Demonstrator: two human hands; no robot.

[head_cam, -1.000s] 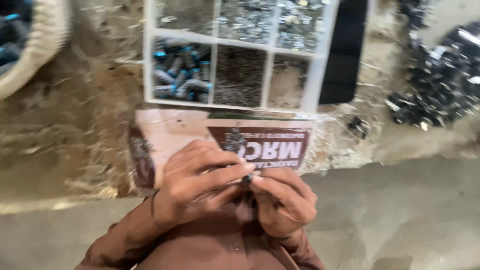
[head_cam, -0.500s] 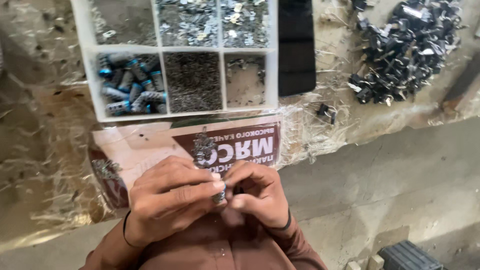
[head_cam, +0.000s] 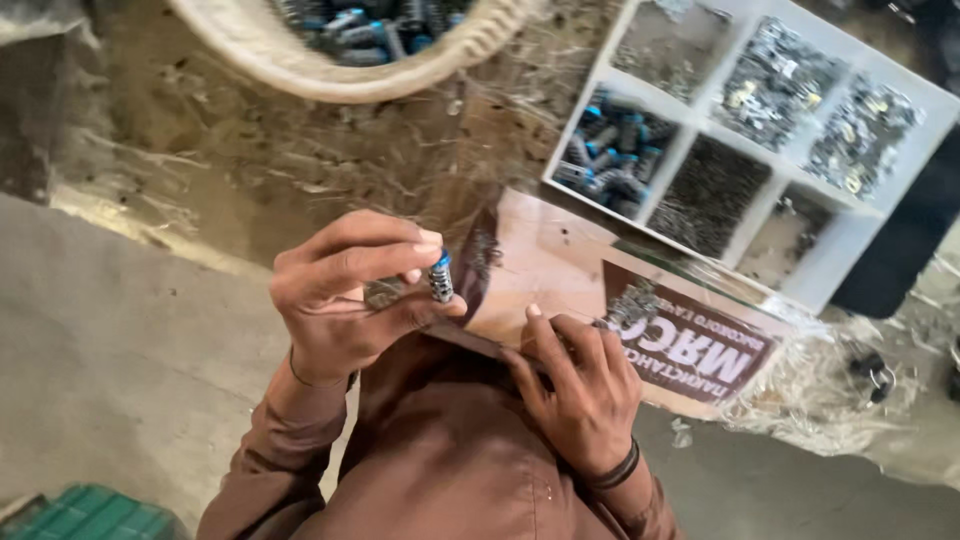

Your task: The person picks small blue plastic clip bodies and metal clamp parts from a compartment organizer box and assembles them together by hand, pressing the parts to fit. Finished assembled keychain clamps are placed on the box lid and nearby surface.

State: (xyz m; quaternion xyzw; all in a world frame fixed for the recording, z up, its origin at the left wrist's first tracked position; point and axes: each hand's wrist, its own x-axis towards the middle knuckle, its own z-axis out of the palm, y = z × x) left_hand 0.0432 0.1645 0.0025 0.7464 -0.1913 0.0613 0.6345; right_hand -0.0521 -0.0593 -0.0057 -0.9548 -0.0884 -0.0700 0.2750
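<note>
My left hand (head_cam: pixel 345 295) pinches a small metal part with a blue end (head_cam: pixel 440 277) between thumb and fingers, held up in front of me. My right hand (head_cam: pixel 575 385) rests flat with fingers spread on the near edge of a brown cardboard sheet (head_cam: pixel 560 270) that lies across my lap. A small cluster of metal pieces (head_cam: pixel 630 305) sits on the cardboard just beyond the right hand's fingertips.
A white compartment tray (head_cam: pixel 850 245) at the upper right holds blue-tipped parts (head_cam: pixel 615 150), dark small pieces and shiny metal bits in separate cells. A woven basket (head_cam: pixel 330 75) with similar blue parts is at the top. A green crate corner (head_cam: pixel 90 515) shows bottom left.
The hands have parted: the left lifted away to the left with the small part, the right dropped onto the cardboard. The view swung left, bringing the basket in.
</note>
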